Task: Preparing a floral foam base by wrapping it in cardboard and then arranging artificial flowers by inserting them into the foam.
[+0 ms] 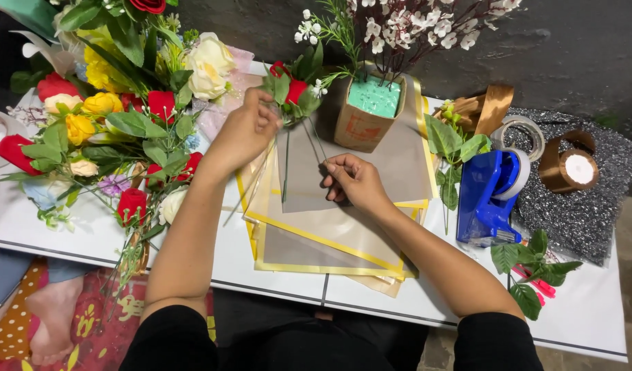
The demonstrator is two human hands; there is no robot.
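A big heap of artificial flowers (117,103), roses in red, yellow and cream among green leaves, fills the far left of the white table (275,271) and looks barely drawn on. In the middle lies a stack of translucent wrapping sheets with yellow borders (330,233), spread flat and not yet folded around anything. So the work seems to me at an early stage: only a small sprig is gathered, and the wrapping and taping appear still to come.

The left hand (244,134) is closed around that small bunch of red buds and leaves (290,88), holding it up over the far edge of the sheets. The right hand (354,180) pinches the thin green stems (316,148) lower down, fingers narrow, resting on the paper.

To the right stand a blue tape dispenser (491,196), a roll of brown ribbon (570,168) and loose leafy sprigs (536,264), all untouched.

The cardboard pot of white blossom branches (372,103) is cut off at the top. How many stems the fingers hold I cannot make out; the left palm hides the join. Near left, a bare foot (51,316) of someone else shows under the table.
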